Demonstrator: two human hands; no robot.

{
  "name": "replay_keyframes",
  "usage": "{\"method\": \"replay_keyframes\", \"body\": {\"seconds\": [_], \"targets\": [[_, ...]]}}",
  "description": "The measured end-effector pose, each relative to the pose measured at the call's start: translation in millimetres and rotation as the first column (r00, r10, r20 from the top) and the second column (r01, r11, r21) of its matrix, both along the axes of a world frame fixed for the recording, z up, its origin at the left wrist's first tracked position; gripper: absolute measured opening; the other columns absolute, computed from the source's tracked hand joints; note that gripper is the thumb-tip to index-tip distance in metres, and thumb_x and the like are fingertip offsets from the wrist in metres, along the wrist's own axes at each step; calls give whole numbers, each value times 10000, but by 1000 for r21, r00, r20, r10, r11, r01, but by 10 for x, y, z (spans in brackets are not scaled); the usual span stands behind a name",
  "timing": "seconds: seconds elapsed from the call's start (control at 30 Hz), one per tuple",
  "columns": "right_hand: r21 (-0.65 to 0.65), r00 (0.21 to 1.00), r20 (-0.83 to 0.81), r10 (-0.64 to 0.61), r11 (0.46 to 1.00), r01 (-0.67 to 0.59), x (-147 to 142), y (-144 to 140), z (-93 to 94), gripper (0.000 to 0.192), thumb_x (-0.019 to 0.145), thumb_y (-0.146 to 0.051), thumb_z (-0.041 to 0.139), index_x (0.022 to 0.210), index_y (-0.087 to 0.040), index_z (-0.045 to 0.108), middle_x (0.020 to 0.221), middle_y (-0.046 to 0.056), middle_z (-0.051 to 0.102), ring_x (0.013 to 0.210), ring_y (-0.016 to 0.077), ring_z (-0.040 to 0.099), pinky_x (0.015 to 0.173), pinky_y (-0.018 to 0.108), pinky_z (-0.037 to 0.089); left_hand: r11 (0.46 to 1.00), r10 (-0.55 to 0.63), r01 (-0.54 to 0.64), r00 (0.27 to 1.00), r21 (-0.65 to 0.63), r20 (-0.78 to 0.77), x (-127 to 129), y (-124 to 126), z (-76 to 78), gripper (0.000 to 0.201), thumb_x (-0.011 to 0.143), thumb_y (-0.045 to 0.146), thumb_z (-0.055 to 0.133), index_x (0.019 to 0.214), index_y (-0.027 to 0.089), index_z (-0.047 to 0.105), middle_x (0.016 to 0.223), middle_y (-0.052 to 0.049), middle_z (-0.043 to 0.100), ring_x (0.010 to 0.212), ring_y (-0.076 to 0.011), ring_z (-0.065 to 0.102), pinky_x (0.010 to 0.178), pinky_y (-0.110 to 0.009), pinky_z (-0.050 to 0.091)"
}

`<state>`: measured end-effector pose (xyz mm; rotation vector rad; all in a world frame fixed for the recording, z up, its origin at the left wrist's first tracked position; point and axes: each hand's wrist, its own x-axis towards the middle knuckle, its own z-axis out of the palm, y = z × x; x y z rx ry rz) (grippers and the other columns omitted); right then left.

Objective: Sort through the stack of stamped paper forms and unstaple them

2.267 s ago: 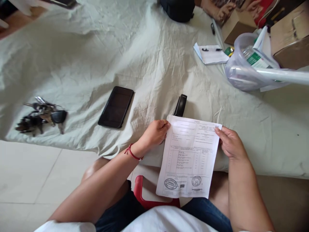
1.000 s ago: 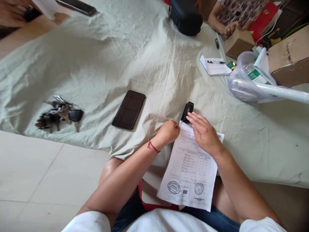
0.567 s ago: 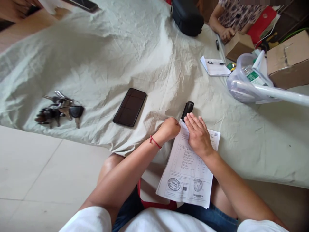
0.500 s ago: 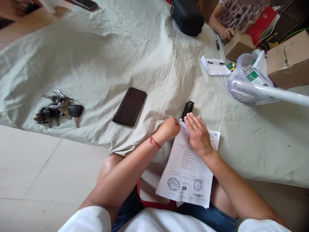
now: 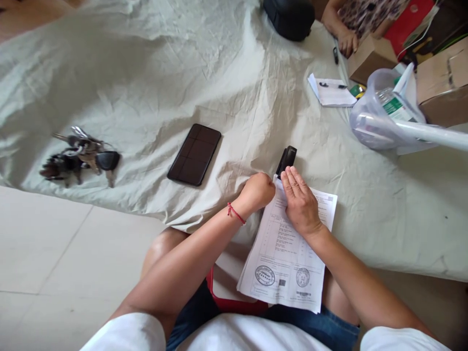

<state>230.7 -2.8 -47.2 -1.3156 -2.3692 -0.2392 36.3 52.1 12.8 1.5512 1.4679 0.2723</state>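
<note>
A printed document [image 5: 287, 265] with two round stamps lies over the near edge of the cloth-covered table [image 5: 146, 73], its lower half hanging over my lap. My left hand [image 5: 258, 191] grips the sheet's top left corner, fingers curled. My right hand [image 5: 300, 204] lies flat on the upper part of the paper, fingers together, fingertips at its top edge. A black stapler [image 5: 286, 159] stands just beyond the sheet, its near end hidden by the paper corner and my fingertips.
A black phone [image 5: 194, 154] lies face up left of the stapler, a bunch of keys [image 5: 78, 157] further left. A clear plastic jug [image 5: 380, 114], cardboard boxes [image 5: 444, 80], a notepad with pen [image 5: 332, 91] and another person's hand [image 5: 346, 41] are at far right. A black pouch [image 5: 290, 17] sits far back.
My right hand left the sheet's right edge and came to rest flat on its top, near the stapler. The paper moved forward onto the table. The view shifted slightly.
</note>
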Motion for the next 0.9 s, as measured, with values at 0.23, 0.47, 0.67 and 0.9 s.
{"method": "replay_keyframes", "body": {"seconds": [0.23, 0.47, 0.67, 0.9], "targets": [[-37, 999, -10, -34, 999, 34, -26, -4, 15, 830, 1086, 69, 436, 1862, -216, 370, 1759, 138, 608, 1691, 290, 552, 1376, 535, 555, 1000, 17, -18, 999, 10, 49, -29, -40, 55, 525, 960, 58, 591, 561, 269, 323, 603, 33, 319, 637, -159, 316, 671, -367, 285], [6, 999, -22, -23, 1000, 23, -32, -16, 21, 796, 1084, 73, 439, 1834, -195, 433, 1752, 140, 623, 1689, 269, 560, 1347, 474, 587, 1000, 12, -12, 1000, 7, 0, -6, -41, 69, 419, 977, 101, 613, 612, 258, 479, 630, 1, 470, 721, -205, 529, 724, -364, 381], [5, 997, 1, -80, 997, 80, -46, -31, 64, 813, 1080, 78, 407, 1827, -239, 453, 1734, 102, 654, 1657, 244, 604, 1309, 457, 615, 999, -35, 34, 998, -7, -48, 1, -42, 122, 312, 1033, 127, 570, 750, 196, 680, 764, -94, 685, 818, -247, 650, 768, -384, 427], [-128, 992, 9, -123, 984, 123, 0, -22, 265, 690, 1098, 3, 421, 1707, -248, 625, 1712, 123, 674, 1637, 302, 629, 1402, 670, 457, 995, -93, 90, 991, -36, -91, -8, -27, 121, 303, 1051, 147, 568, 791, 194, 713, 756, -69, 652, 792, -230, 618, 761, -359, 427]]}}
